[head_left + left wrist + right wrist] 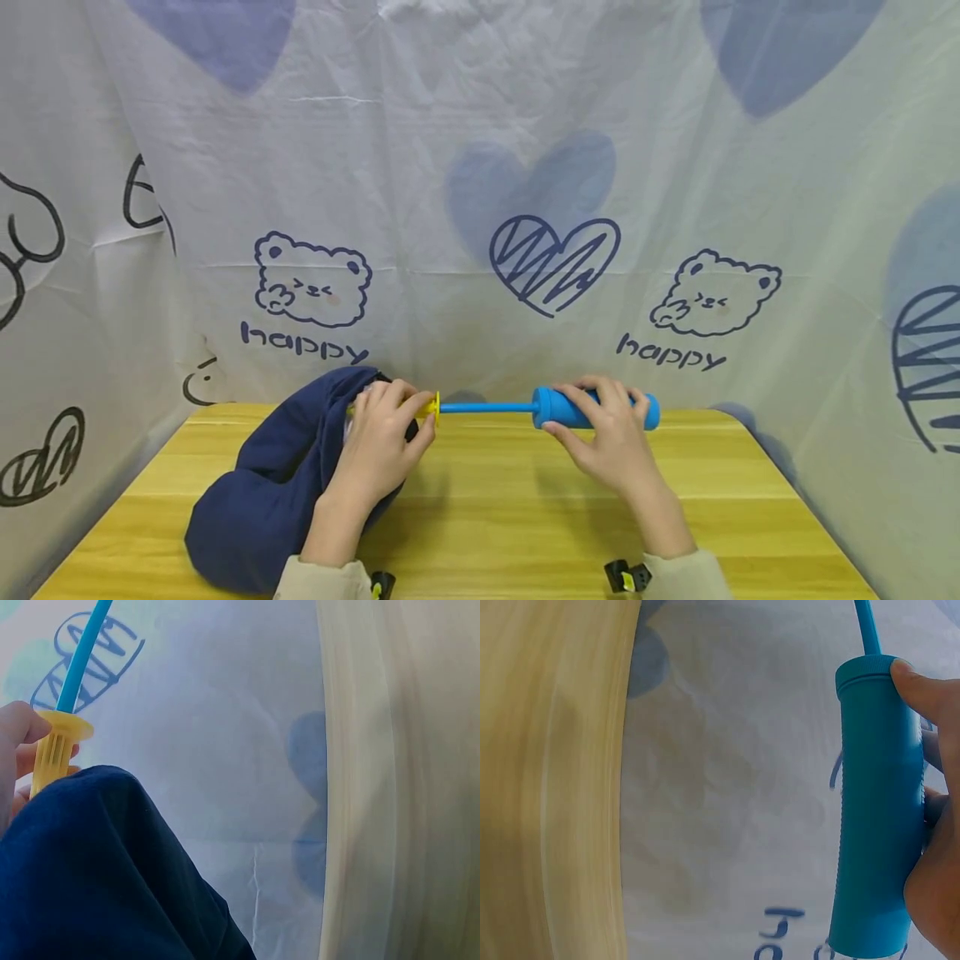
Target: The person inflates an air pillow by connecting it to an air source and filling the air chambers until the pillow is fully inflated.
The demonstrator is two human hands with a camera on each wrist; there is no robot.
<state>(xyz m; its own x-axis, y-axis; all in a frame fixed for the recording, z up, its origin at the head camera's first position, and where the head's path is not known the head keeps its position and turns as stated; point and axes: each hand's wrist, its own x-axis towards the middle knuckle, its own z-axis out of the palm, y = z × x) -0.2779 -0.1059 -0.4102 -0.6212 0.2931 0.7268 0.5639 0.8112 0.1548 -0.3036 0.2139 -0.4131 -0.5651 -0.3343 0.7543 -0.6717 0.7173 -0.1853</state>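
Observation:
A hand air pump spans the gap between both hands, with a blue barrel (553, 407), a thin blue rod (487, 408) and a yellow flanged end piece (54, 754). My right hand (617, 437) grips the barrel from above, its thumb (907, 679) near the collar where the rod comes out. At the other end, my left hand (378, 437) pinches the yellow piece between thumb and fingers. Beside and under that hand sits a curved navy fabric neck pillow (251, 521), its upper end folded over. Whether the yellow piece joins the pillow is hidden by the left hand.
A wood-grain table (517, 517) lies under the work. Behind it hangs a pale cloth (435, 317) printed with bears, hearts and words, which also covers both sides. Dark straps with small devices (628, 577) show at the cuffs.

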